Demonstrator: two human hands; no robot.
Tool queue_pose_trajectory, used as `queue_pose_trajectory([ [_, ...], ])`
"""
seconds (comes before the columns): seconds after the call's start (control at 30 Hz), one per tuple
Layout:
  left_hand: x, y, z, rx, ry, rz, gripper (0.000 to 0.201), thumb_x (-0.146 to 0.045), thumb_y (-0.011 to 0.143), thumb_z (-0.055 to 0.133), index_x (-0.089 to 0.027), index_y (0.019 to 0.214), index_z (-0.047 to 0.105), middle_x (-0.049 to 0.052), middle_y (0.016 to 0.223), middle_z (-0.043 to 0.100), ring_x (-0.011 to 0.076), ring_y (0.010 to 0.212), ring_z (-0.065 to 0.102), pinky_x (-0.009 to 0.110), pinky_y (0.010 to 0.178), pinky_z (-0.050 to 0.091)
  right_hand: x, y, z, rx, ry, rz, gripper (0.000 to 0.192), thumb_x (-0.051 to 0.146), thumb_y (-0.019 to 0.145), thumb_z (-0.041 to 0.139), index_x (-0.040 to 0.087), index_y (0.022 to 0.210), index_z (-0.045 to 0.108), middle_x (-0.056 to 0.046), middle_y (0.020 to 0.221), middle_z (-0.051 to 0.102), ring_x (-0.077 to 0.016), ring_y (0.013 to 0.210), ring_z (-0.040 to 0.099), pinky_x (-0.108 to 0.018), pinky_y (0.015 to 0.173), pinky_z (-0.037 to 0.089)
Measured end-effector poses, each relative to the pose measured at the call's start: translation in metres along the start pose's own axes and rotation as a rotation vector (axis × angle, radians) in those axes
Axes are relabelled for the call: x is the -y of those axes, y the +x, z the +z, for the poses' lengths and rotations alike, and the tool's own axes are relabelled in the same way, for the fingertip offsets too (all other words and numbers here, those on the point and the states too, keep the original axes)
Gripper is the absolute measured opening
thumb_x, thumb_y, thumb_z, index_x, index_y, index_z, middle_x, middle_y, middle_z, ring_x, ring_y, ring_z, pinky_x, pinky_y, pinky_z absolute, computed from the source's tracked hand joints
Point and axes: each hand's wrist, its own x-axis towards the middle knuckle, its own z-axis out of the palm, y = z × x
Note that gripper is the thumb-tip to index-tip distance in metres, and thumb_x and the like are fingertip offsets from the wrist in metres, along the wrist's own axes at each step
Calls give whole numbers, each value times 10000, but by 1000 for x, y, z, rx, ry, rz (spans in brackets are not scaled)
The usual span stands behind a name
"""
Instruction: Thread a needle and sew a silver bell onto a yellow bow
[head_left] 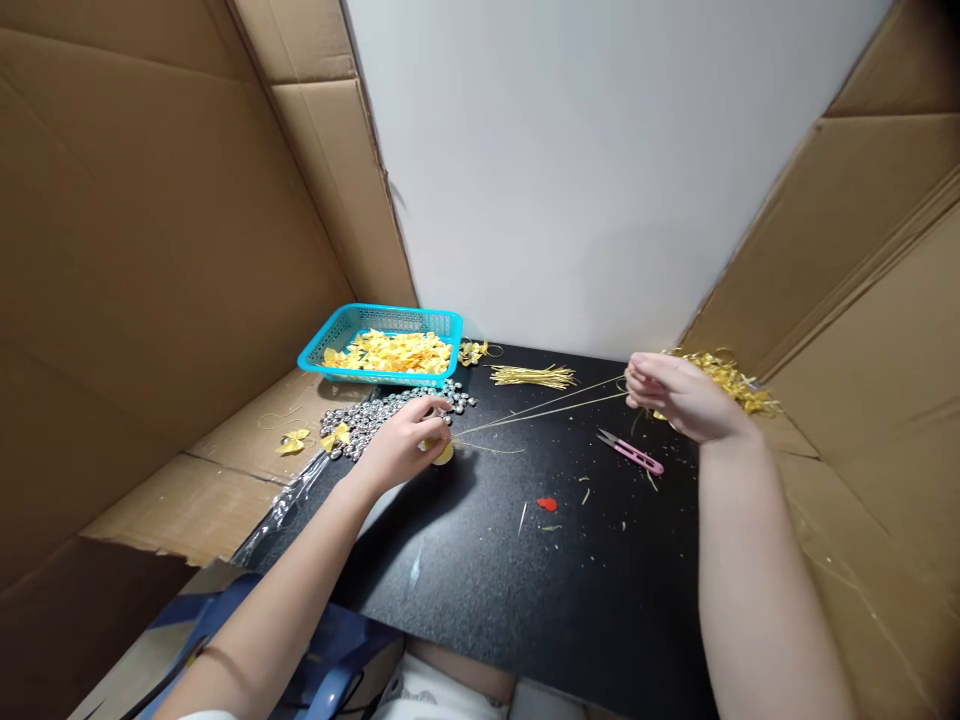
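Two strands of thin gold thread (547, 408) stretch taut above the black table between my hands. On the left, my left hand (409, 440) is closed with its fingertips around a small yellow piece (444, 454), mostly covered by the fingers, where the strands end; a loose tail trails from it. My right hand (671, 392) pinches the far end of the thread, fingers curled together. Silver beads (356, 422) lie in a pile beside my left hand. Below my right hand rests a pair of pink thread snips (631, 452).
A blue basket (382, 378) of yellow bows stands at the back left. Gold twist ties (532, 376) lie at the back. A gold tangle (731, 382) sits behind my right hand. Near the middle are a red piece (547, 505) and a needle (522, 518). Cardboard walls (150, 180) flank the table.
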Motion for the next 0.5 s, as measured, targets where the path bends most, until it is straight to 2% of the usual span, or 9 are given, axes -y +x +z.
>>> queue_pose_trajectory([
  [0.27, 6, -3, -3, 12, -1, 7, 147, -153, 893, 531, -179, 757, 580, 96, 1130, 581, 195, 1009, 621, 323, 838, 521, 7, -19, -31, -165, 7, 0, 481, 484, 800, 709, 203, 581, 385, 60, 564, 274, -74, 478, 251, -219, 452, 316],
  [0.5, 9, -1, -8, -26, -42, 23, 141, -153, 900, 546, -177, 774, 603, 88, 1097, 588, 176, 979, 622, 301, 837, 528, 9, -28, -43, -182, 2, 28, 493, 503, 737, 758, 193, 575, 411, 53, 562, 298, -78, 499, 250, -220, 464, 318],
])
